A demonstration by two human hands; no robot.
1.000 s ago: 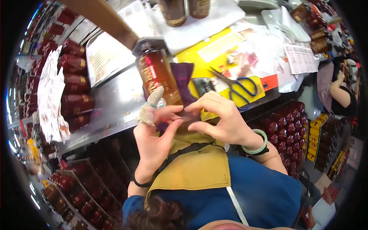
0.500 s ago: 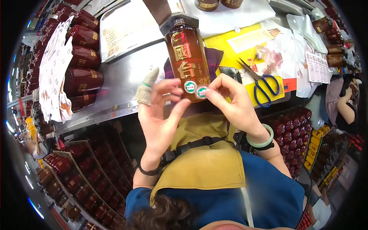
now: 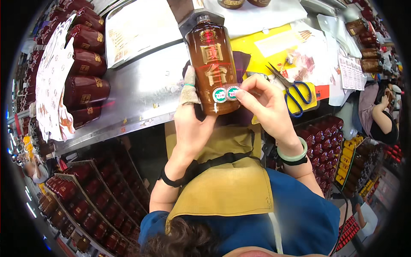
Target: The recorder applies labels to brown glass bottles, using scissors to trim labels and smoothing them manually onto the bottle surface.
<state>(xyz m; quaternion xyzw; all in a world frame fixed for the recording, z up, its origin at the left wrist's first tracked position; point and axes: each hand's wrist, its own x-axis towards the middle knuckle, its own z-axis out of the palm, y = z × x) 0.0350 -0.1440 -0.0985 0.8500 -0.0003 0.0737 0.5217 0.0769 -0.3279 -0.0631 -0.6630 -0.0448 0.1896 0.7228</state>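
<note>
The left hand (image 3: 190, 124) wraps the lower body of the brown bottle (image 3: 212, 68) from behind, holding it upright above the counter (image 3: 141, 94), long axis running away from the person. The right hand (image 3: 265, 107) pinches at a round sticker (image 3: 232, 92) near the bottle's base, closer than the left to the scissors (image 3: 295, 88) right of the bottle.
</note>
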